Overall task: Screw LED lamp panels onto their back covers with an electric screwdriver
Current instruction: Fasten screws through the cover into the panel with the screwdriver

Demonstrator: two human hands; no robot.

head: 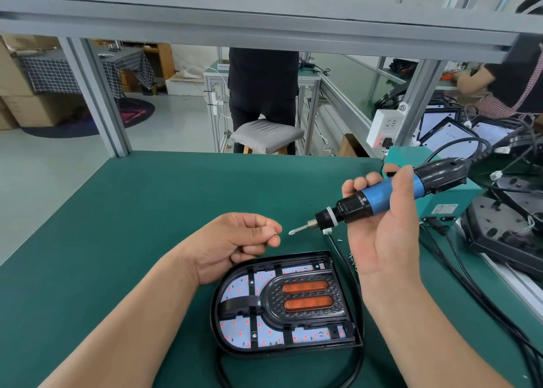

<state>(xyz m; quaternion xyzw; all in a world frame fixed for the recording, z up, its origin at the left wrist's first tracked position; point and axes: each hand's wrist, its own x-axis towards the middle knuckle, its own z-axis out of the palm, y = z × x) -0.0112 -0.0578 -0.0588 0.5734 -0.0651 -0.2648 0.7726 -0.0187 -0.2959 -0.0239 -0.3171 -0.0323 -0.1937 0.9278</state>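
Note:
A D-shaped LED lamp [286, 305] lies on the green bench mat: a black back cover holding a white LED panel with red dots and two orange lenses. My right hand [382, 229] grips a blue-and-black electric screwdriver [379, 198], held above the lamp with its bit pointing left. My left hand [241, 243] hovers just above the lamp's far edge and pinches a small screw [275, 233] between thumb and forefinger, a short gap from the bit tip [291, 232].
The lamp's black cable [357, 343] loops round its right and near sides. A teal power box [440, 208], more black lamp covers [505, 229] and cords crowd the right. A few loose screws [352, 258] lie by my right wrist. People stand beyond the bench.

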